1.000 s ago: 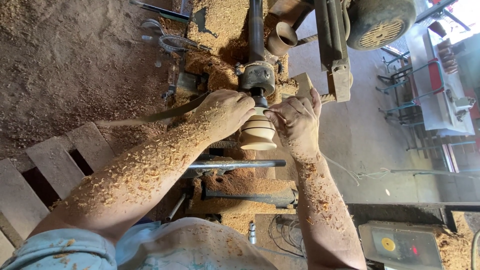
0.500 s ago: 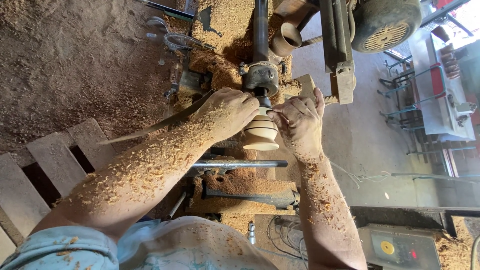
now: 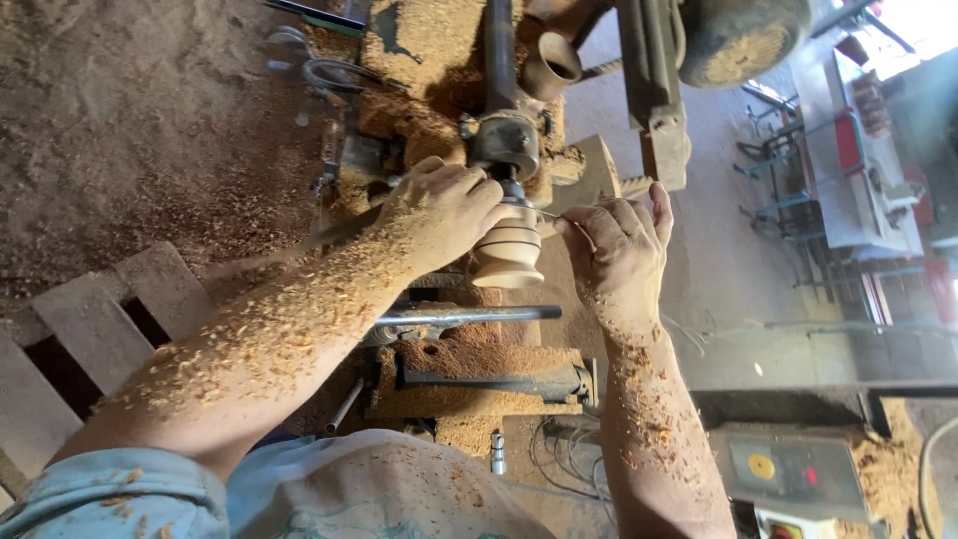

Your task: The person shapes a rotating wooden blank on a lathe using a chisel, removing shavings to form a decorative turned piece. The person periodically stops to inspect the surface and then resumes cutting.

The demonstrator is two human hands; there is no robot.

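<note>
A pale turned wooden piece [image 3: 507, 252] with grooves sits on the lathe spindle [image 3: 504, 140]. My left hand [image 3: 439, 212] is closed around a long dark turning tool [image 3: 329, 235] and rests right beside the wood, the tool's tip hidden behind my fingers. My right hand [image 3: 619, 245] is just right of the piece, fingers curled, pinching a thin metal rod or wire [image 3: 547, 214] that reaches toward the wood. Both forearms are covered in wood shavings.
A steel tool-rest bar [image 3: 469, 315] runs below the workpiece. Sawdust heaps cover the lathe bed [image 3: 469, 364] and the floor at left. A motor [image 3: 743, 35] is at top right, a wooden pallet [image 3: 90, 329] at left, a control box [image 3: 788, 469] at bottom right.
The view has shifted slightly. My right hand's fingers have moved a little away from the wooden piece; my left hand stays on the tool.
</note>
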